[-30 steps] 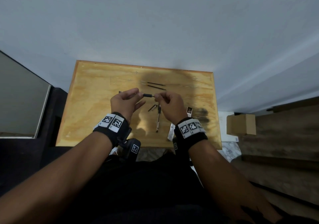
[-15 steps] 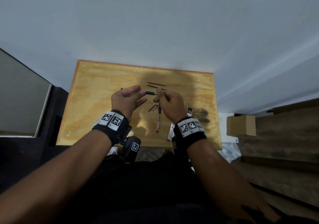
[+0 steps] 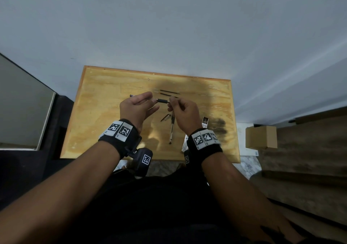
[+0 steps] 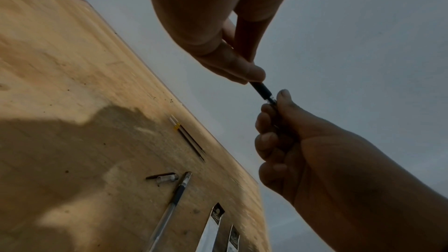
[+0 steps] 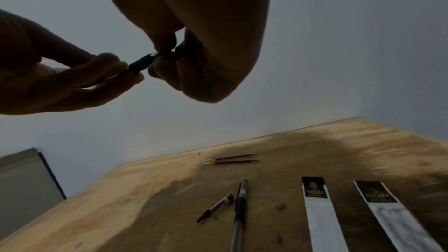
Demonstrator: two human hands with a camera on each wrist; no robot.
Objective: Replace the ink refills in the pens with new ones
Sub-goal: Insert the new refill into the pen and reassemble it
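A pen (image 3: 162, 101) with a black grip section is held level above the wooden table (image 3: 97, 116). My left hand (image 3: 153, 101) pinches its left end between thumb and fingertips (image 4: 254, 74). My right hand (image 3: 171, 103) curls round the barrel, which is hidden inside the fist (image 4: 278, 141). In the right wrist view only the pen's short black part (image 5: 140, 63) shows between the two hands. Two thin dark refills (image 3: 169, 92) lie side by side on the table beyond the hands. Another pen (image 3: 171, 129) and a loose cap (image 3: 166, 117) lie below the hands.
Two long refill packets (image 5: 317, 214) with black tops lie at the table's right side. A cardboard box (image 3: 261, 137) stands on the floor to the right. A grey panel (image 3: 18, 108) is at the left, and a pale wall rises behind the table.
Both hands have drifted slightly farther over the table with the pen between them. The left fingers have stretched out a little.
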